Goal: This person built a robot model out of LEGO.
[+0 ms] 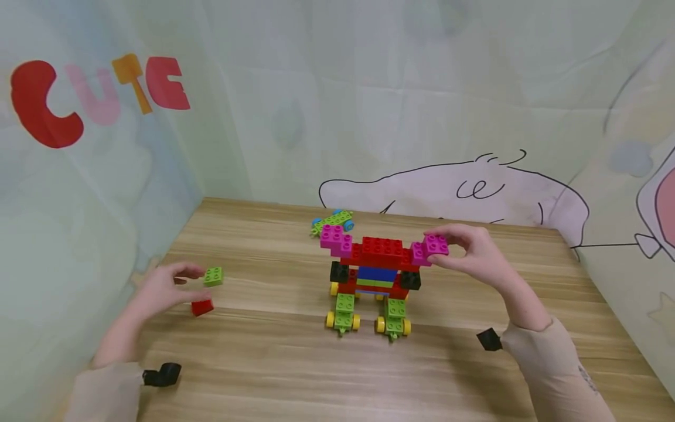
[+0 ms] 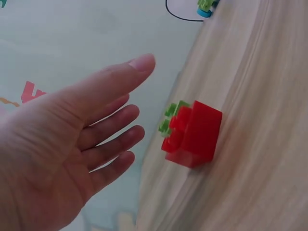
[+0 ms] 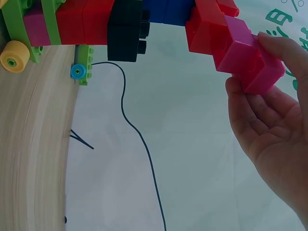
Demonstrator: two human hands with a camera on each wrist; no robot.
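A figure of toy building bricks stands upright on the table, with a red top block, black side bricks and green wheeled feet. My right hand pinches the outer pink brick at the end of the figure's right-side arm, thumb on one side and fingers on the other. That brick joins a second pink brick in the right wrist view. At the left, my left hand hovers with fingers apart beside a loose red brick. A green brick lies just beyond it, partly hidden behind the red one in the left wrist view.
Behind the figure, a green wheeled base with blue wheels sits near the back of the wooden table. Printed cloth walls rise along the table's left, back and right edges.
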